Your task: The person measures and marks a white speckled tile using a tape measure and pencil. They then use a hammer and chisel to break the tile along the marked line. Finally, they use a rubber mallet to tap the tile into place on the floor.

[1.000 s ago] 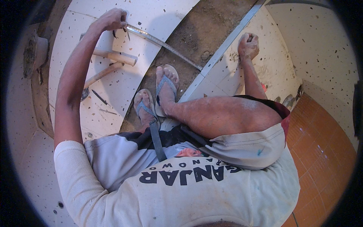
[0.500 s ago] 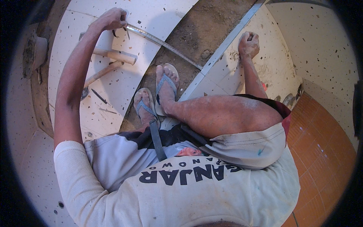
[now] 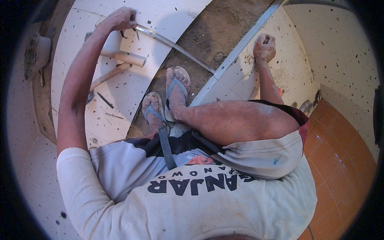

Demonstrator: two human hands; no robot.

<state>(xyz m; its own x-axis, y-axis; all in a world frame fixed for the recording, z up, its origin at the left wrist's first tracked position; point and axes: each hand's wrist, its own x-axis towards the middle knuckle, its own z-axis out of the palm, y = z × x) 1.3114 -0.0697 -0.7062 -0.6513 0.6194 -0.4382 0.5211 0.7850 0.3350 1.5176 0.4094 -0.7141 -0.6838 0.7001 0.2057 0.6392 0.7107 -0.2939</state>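
My left hand [image 3: 123, 19] is closed at the far left, gripping one end of a tape measure. The tape measure's metal blade [image 3: 172, 45] stretches from my fingers over a strip of bare soil, its other end touching the pale edge [image 3: 229, 64] of the speckled slab on the right. Over that right slab my right hand [image 3: 264, 48] is curled into a fist, apart from the blade; whatever it may hold is hidden. Below my left hand, beside my forearm, two wooden-handled tools lie crossed: an upper thick handle [image 3: 130, 59] and a thinner handle [image 3: 110, 76]. Their heads are mostly hidden.
A dark pencil-like stick [image 3: 105, 100] lies on the left speckled slab [image 3: 86, 24]. My sandalled feet [image 3: 176, 90] rest on the soil strip [image 3: 212, 32] between the slabs. Orange floor tiles [image 3: 340, 172] cover the right side. A dirty pale container [image 3: 41, 54] stands far left.
Almost nothing differs. Both hands have shifted very slightly to the right in the picture, and the tape still spans the soil strip.
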